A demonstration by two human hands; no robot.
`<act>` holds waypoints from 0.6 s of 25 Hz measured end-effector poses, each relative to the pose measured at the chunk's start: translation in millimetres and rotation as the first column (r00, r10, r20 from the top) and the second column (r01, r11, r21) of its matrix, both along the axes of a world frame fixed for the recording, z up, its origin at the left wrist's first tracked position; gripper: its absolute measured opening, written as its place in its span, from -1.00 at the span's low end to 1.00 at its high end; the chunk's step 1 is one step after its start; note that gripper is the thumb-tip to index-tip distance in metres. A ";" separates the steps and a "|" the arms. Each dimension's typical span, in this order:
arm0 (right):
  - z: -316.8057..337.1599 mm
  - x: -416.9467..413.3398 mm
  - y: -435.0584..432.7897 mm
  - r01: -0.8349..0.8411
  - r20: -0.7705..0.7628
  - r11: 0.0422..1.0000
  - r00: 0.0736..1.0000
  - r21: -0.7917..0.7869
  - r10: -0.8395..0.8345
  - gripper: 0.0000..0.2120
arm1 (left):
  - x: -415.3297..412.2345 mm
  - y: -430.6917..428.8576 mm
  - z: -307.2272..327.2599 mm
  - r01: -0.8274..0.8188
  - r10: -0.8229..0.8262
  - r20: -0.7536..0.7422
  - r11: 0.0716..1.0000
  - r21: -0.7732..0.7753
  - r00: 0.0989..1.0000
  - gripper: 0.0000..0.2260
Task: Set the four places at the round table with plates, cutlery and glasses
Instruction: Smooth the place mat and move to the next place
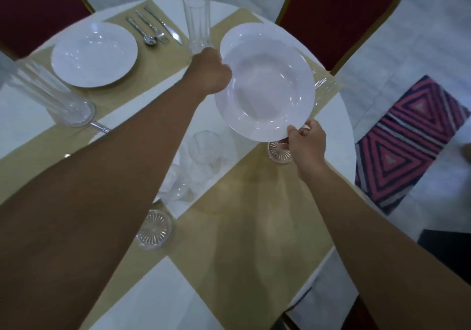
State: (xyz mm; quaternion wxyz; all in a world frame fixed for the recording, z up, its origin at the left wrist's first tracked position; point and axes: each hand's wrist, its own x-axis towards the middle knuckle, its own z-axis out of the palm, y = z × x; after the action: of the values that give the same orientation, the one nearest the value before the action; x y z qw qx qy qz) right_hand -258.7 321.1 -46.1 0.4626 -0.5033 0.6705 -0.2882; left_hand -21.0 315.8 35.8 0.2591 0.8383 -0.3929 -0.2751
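Two dark red chairs (339, 16) with gold frames stand on a pale floor (420, 36). A striped pink-and-navy rug (407, 146) lies right

Single head view, wide-angle, looking steeply down, close over round table (339, 115) toward far chairs (336, 16).

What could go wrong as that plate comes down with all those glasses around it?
The held plate hides the fork at its far edge, so it may land on it. The right hand is right over an upturned glass and might knock it. The tall glass stands beside the left hand.
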 end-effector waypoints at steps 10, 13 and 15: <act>-20.7 -140.4 86.3 0.011 -0.192 0.992 0.981 0.124 0.013 -0.76 | -138.9 102.4 -53.8 0.038 -0.042 0.044 0.995 0.094 0.998 -0.74; -22.7 -161.3 117.0 -0.045 -0.233 0.987 0.969 0.152 0.080 -0.76 | -157.4 147.4 -76.4 0.026 -0.026 0.009 0.997 0.074 1.000 -0.86; -23.8 -167.8 132.5 -0.087 -0.266 0.987 0.956 0.136 0.121 -0.78 | -164.5 175.5 -88.7 -0.018 0.019 -0.021 0.998 0.067 1.000 -0.83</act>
State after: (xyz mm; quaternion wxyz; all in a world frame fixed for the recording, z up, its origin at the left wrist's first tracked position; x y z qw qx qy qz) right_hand -426.5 453.6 -69.9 0.4103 -0.5437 0.7168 -0.1494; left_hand -185.6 491.3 -52.9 0.2377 0.8470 -0.3729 -0.2949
